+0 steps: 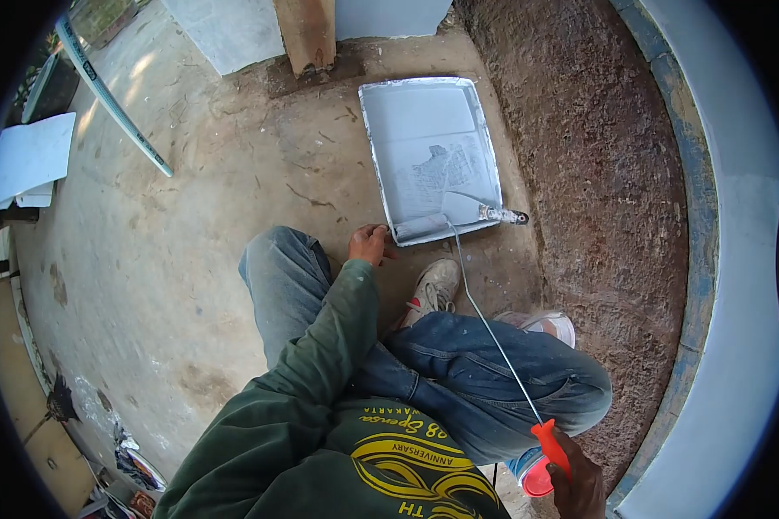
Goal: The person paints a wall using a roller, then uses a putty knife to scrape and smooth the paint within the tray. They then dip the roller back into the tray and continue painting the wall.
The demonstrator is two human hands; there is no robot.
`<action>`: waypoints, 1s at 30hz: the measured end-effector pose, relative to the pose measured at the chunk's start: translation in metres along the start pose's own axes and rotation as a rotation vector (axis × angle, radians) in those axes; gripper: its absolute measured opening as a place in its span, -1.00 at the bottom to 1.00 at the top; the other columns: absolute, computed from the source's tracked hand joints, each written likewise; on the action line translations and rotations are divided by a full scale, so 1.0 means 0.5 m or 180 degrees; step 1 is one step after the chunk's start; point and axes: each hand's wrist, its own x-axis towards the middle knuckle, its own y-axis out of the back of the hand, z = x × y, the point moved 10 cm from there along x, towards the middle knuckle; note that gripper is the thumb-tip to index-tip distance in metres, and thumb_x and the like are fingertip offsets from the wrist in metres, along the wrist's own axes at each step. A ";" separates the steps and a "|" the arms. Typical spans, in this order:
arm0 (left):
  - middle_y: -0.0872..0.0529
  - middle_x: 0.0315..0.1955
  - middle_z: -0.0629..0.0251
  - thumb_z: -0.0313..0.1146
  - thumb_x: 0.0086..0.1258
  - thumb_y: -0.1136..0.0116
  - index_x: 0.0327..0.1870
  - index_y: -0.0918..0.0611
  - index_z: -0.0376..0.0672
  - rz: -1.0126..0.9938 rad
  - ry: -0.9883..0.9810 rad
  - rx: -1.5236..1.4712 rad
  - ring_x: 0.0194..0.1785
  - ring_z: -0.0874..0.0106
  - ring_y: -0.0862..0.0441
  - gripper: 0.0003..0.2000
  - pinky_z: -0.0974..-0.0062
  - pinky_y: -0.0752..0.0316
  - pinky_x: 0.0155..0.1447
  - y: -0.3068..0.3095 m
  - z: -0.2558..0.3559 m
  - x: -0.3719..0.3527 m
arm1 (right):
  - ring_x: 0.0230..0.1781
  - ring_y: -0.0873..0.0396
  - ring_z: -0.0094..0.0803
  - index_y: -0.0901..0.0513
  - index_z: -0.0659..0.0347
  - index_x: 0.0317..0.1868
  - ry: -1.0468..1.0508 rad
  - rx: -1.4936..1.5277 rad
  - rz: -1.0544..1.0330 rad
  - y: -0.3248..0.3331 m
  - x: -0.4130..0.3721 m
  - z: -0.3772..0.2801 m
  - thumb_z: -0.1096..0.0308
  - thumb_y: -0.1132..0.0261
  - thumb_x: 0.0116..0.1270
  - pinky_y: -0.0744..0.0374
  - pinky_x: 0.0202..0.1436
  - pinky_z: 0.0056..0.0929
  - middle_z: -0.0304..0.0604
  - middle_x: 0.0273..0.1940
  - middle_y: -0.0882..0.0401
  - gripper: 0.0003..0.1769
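Observation:
A paint tray (377,160) with light grey-white paint sits on the ground ahead of me. In my right hand (582,482) is the orange handle of a paint roller (498,342), fingers wrapped round it. Its long wire frame reaches forward, and the paint-coated roller sleeve rests in the tray's near end. My left hand (370,246) is at the tray's near left corner, fingers curled against the rim; its fingertips are partly hidden. A paint-smeared scraper (466,208) lies beside the sleeve, its dark-tipped handle sticking out over the right rim.
A rough brown ledge (589,182) runs along the right, beside a pale wall (749,259). A wooden post (306,35) stands beyond the tray. At upper left are a hose (112,104) and white sheets (30,160). My crossed legs (485,372) are close to the tray.

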 end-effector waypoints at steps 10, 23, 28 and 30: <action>-0.83 -0.14 0.10 -0.15 0.58 -0.03 0.11 -0.68 -0.35 -0.0058 -0.0118 0.0111 -0.40 0.26 -0.85 -0.59 0.38 -0.56 -0.49 -0.004 0.010 -0.001 | 0.34 -0.63 0.01 -0.43 0.23 0.54 -0.0380 -0.0841 -0.0014 -0.066 0.063 0.020 0.28 -0.10 0.68 -0.65 0.18 -0.29 0.07 0.39 -0.60 -0.49; -0.83 -0.11 0.12 -0.14 0.58 -0.04 0.10 -0.67 -0.34 -0.0109 -0.0076 0.0034 -0.39 0.28 -0.85 -0.60 0.38 -0.54 -0.47 -0.003 0.016 -0.008 | -0.04 -0.75 0.11 -0.39 0.15 0.52 0.0110 -0.0398 0.0826 -0.118 0.167 -0.033 0.47 -0.30 0.47 -0.68 -0.04 -0.02 0.14 0.07 -0.71 -0.37; -0.83 -0.11 0.13 -0.13 0.58 -0.05 0.10 -0.67 -0.34 -0.0080 -0.0033 0.0001 -0.40 0.28 -0.84 -0.60 0.38 -0.54 -0.46 -0.001 0.017 -0.013 | -0.09 -0.74 0.11 -0.41 0.10 0.52 0.0244 -0.0362 0.0908 -0.094 0.117 -0.034 0.47 -0.32 0.46 -0.67 -0.05 -0.01 0.12 0.02 -0.72 -0.36; -0.83 -0.11 0.14 -0.13 0.57 -0.05 0.10 -0.67 -0.33 -0.0075 -0.0038 -0.0015 -0.40 0.29 -0.84 -0.60 0.38 -0.54 -0.45 -0.001 0.013 -0.009 | 0.16 -0.67 0.22 -0.44 0.23 0.47 -0.0383 -0.0364 0.0408 -0.085 0.086 -0.017 0.46 -0.22 0.53 -0.64 0.17 -0.04 0.21 0.25 -0.65 -0.47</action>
